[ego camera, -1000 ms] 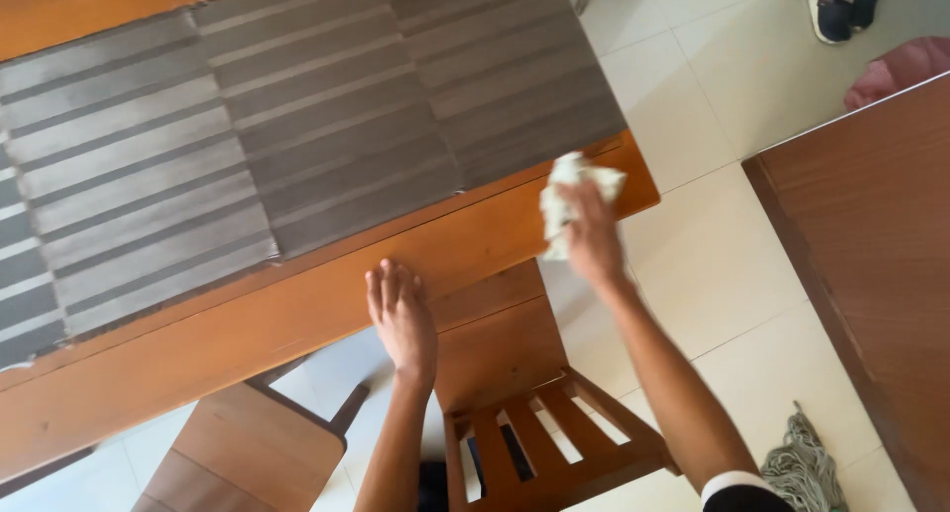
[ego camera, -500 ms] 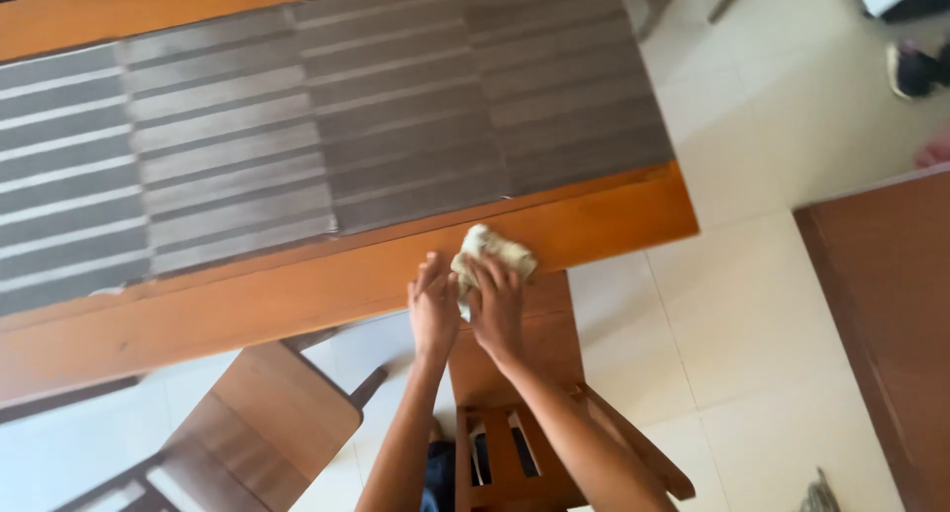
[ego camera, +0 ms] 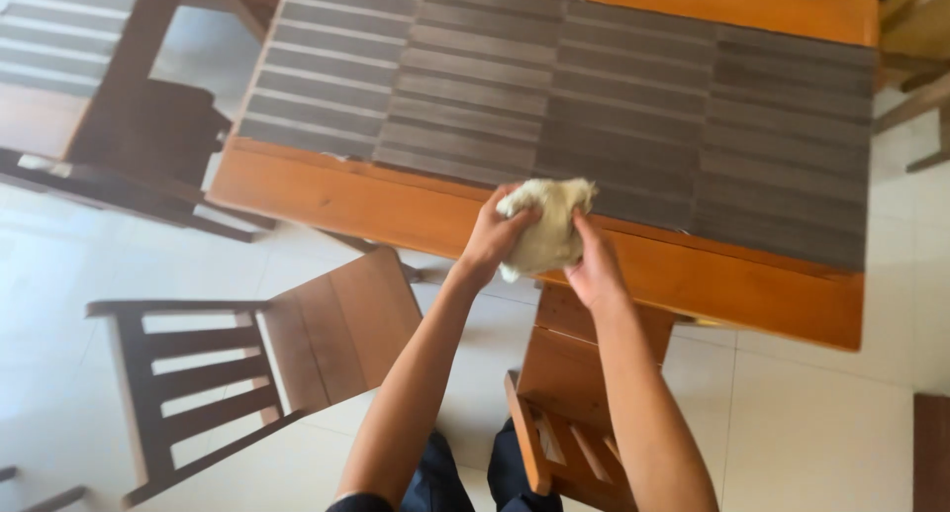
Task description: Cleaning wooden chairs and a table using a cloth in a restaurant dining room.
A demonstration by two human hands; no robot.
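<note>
cream cloth [ego camera: 546, 230] pinched by left hand [ego camera: 492, 237] and right hand [ego camera: 594, 267], over wooden table [ego camera: 396, 210], chairs [ego camera: 327, 324] below

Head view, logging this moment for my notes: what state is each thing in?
Cloth: bunched, held over the table edge.
Left hand: closed on the cloth.
Right hand: closed on the cloth.
Table: upright.
Left chair: pulled away from the table.
Chair below the hands: partly under the table.

two hands [ego camera: 495, 237], one cloth [ego camera: 546, 230] — two chairs [ego camera: 287, 344], one table [ego camera: 752, 284].
</note>
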